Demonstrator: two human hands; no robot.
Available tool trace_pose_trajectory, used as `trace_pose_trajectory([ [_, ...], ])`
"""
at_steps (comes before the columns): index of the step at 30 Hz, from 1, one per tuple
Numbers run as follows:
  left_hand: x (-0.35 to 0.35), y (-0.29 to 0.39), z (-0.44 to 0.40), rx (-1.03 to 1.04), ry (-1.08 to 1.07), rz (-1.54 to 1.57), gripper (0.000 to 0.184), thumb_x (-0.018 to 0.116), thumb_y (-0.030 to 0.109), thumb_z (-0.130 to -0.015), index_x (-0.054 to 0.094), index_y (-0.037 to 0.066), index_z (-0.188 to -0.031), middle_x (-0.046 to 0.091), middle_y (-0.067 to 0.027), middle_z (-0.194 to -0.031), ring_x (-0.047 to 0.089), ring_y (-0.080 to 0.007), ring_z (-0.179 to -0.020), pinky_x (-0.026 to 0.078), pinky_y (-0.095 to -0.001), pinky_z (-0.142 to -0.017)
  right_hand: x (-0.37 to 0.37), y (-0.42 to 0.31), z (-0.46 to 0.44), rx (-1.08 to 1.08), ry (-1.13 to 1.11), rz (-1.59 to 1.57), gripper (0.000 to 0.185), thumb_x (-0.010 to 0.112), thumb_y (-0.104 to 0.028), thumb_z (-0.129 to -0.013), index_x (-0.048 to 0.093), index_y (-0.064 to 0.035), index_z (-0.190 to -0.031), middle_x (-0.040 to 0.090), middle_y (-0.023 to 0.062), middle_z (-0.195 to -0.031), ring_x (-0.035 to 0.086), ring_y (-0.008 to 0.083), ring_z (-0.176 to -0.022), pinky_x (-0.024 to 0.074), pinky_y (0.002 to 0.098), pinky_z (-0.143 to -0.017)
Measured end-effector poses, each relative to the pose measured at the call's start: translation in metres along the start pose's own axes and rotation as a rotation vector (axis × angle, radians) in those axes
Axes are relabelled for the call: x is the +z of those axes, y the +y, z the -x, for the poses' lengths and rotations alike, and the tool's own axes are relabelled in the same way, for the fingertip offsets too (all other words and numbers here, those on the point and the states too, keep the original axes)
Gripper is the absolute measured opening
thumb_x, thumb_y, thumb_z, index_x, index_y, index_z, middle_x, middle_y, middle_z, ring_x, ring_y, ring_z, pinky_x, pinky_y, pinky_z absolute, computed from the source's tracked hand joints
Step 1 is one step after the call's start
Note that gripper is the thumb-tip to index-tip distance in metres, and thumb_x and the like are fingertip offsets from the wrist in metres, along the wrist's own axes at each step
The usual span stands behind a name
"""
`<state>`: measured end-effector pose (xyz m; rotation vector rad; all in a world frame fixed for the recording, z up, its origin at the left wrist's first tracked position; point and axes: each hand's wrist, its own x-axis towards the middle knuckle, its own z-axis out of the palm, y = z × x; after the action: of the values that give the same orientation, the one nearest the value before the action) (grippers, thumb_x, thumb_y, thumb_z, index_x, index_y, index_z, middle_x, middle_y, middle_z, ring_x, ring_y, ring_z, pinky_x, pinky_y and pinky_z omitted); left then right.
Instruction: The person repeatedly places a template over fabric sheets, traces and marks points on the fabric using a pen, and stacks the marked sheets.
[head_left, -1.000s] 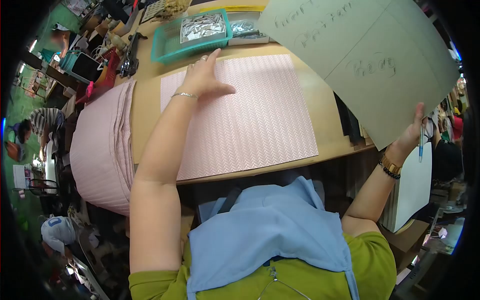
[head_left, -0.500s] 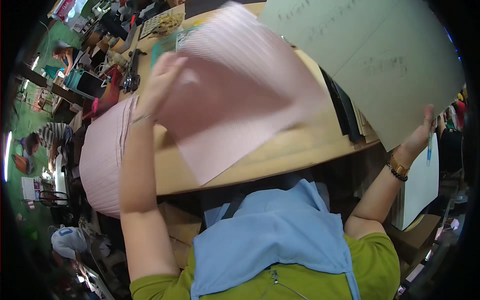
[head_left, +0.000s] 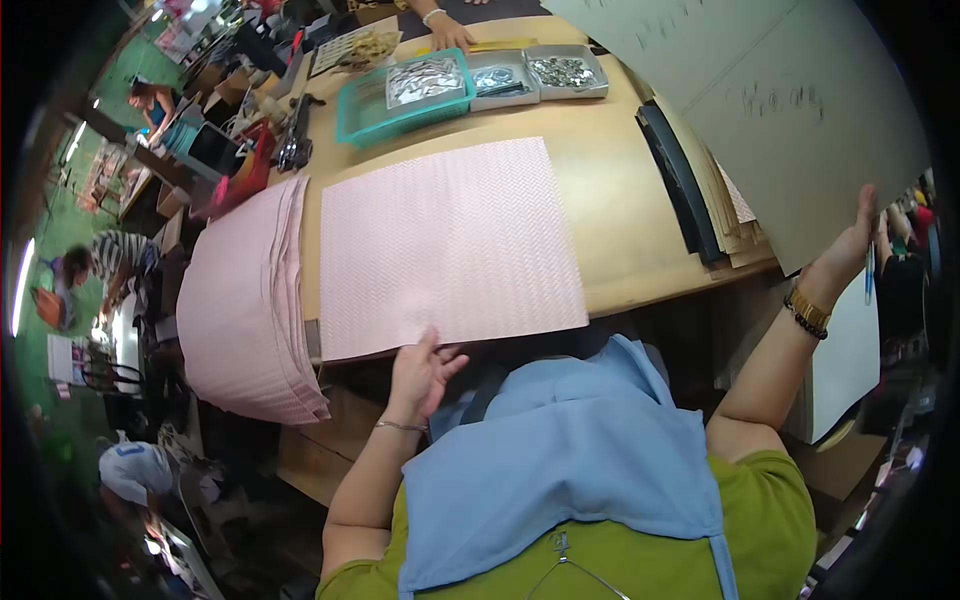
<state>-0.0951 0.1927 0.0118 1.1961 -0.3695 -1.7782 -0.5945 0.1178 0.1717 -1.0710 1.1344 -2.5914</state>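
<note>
A pink woven-textured sheet (head_left: 450, 250) lies flat on the table, its near side at the table's front edge. My left hand (head_left: 422, 378) is at that near edge, fingers apart, with one fingertip touching the sheet. My right hand (head_left: 842, 250) grips the lower right edge of a large grey-green board (head_left: 770, 120) with faint dark marks, raised and tilted over the table's right side. A blue pen (head_left: 869, 275) sticks out by the right hand's fingers; how it is held is partly hidden. A stack of similar pink sheets (head_left: 240, 300) hangs over the left table edge.
Behind the pink sheet stand a teal tray (head_left: 400, 125) and grey boxes (head_left: 568, 72) of small metal parts. Another person's hand (head_left: 450, 32) rests near them. Dark and brown panels (head_left: 680, 185) lie at the right of the table (head_left: 620, 240). Other people work at the far left.
The pink sheet, lifted and blurred before, now lies flat on the table. My left hand has come down from its upper left side to its near edge. My right hand still holds the board.
</note>
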Motion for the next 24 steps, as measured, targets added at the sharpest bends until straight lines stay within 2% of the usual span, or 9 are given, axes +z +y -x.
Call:
trace_pose_trajectory([
  [4,0.027,0.015,0.028,-0.395,-0.321,-0.257,0.037,0.048,0.02,-0.103,0.049,0.001,-0.135,0.064,-0.0125,-0.121,0.064,-0.0204,-0.107,0.055,-0.0286,-0.081,0.002,-0.014,0.003,0.091,-0.022,-0.075,0.034,0.067,-0.02,-0.093,0.062,0.0016,-0.119,0.062,0.0077,-0.12,0.056,0.0156,-0.111,0.0418,0.0295,-0.095],
  [7,0.019,0.021,0.026,0.056,-0.418,-0.652,0.037,0.053,0.019,-0.101,0.054,0.0,-0.133,0.066,-0.0122,-0.118,0.064,-0.0179,-0.106,0.052,-0.0277,-0.085,-0.004,-0.023,0.005,-0.009,-0.086,-0.005,0.037,0.066,-0.018,-0.094,0.06,0.0038,-0.123,0.061,0.0085,-0.124,0.055,0.0158,-0.115,0.0389,0.0303,-0.1],
  [8,0.01,0.024,0.012,0.458,-0.321,-0.886,0.037,0.06,0.018,-0.097,0.058,-0.001,-0.129,0.068,-0.0128,-0.115,0.063,-0.0153,-0.104,0.05,-0.028,-0.089,-0.006,-0.025,0.006,-0.044,-0.104,0.019,0.038,0.065,-0.017,-0.094,0.059,0.0046,-0.124,0.061,0.0087,-0.125,0.054,0.0159,-0.117,0.0379,0.0306,-0.102],
  [9,0.017,0.048,0.017,0.655,-0.079,-1.258,0.039,0.063,0.023,-0.095,0.059,0.002,-0.127,0.065,-0.0181,-0.123,0.064,-0.0307,-0.109,0.049,-0.0361,-0.095,-0.007,-0.026,0.006,-0.033,-0.108,0.016,0.038,0.064,-0.017,-0.094,0.059,0.005,-0.125,0.06,0.0088,-0.126,0.054,0.0161,-0.118,0.0377,0.0306,-0.102],
  [10,-0.006,0.049,-0.012,0.941,0.004,-1.348,0.055,0.064,0.037,-0.092,0.053,0.008,-0.137,0.053,-0.0242,-0.138,0.05,-0.0395,-0.128,0.04,-0.048,-0.105,-0.008,-0.027,0.006,-0.022,-0.111,0.014,0.039,0.064,-0.017,-0.094,0.058,0.0053,-0.126,0.06,0.0089,-0.127,0.053,0.0162,-0.119,0.0374,0.0305,-0.102],
  [13,-0.033,0.058,-0.045,0.744,0.415,-1.861,0.07,0.06,0.055,-0.089,0.046,0.016,-0.146,0.036,-0.0246,-0.152,0.03,-0.0451,-0.141,0.024,-0.0641,-0.111,-0.007,-0.03,0.006,-0.035,-0.115,0.049,0.038,0.064,-0.018,-0.095,0.059,0.0045,-0.125,0.06,0.0087,-0.127,0.053,0.0159,-0.119,0.0373,0.0307,-0.103],
  [16,-0.037,0.064,-0.059,0.685,0.31,-1.867,0.079,0.056,0.066,-0.086,0.042,0.02,-0.148,0.026,-0.023,-0.157,0.017,-0.0495,-0.145,0.013,-0.0733,-0.108,-0.004,-0.03,0.009,-0.01,-0.13,0.049,0.035,0.063,-0.019,-0.096,0.061,0.0021,-0.123,0.062,0.0076,-0.124,0.055,0.0152,-0.115,0.0397,0.0301,-0.099],
  [23,-0.011,0.065,-0.09,0.748,0.23,-1.877,0.077,0.057,0.065,-0.086,0.044,0.02,-0.147,0.027,-0.0229,-0.157,0.019,-0.0464,-0.145,0.015,-0.0719,-0.109,0.009,-0.004,0.028,0.124,-0.271,0.061,0.028,0.063,-0.022,-0.097,0.064,-0.0019,-0.117,0.067,0.0037,-0.11,0.063,0.0122,-0.097,0.0481,0.0258,-0.084],
  [24,-0.005,0.064,-0.091,0.75,0.229,-1.876,0.074,0.056,0.063,-0.088,0.045,0.02,-0.147,0.028,-0.0231,-0.157,0.02,-0.0461,-0.145,0.015,-0.0713,-0.11,0.009,0.005,0.03,0.255,-0.324,0.007,0.028,0.063,-0.022,-0.097,0.064,-0.0021,-0.116,0.068,0.0034,-0.108,0.063,0.0114,-0.095,0.0489,0.025,-0.082],
])
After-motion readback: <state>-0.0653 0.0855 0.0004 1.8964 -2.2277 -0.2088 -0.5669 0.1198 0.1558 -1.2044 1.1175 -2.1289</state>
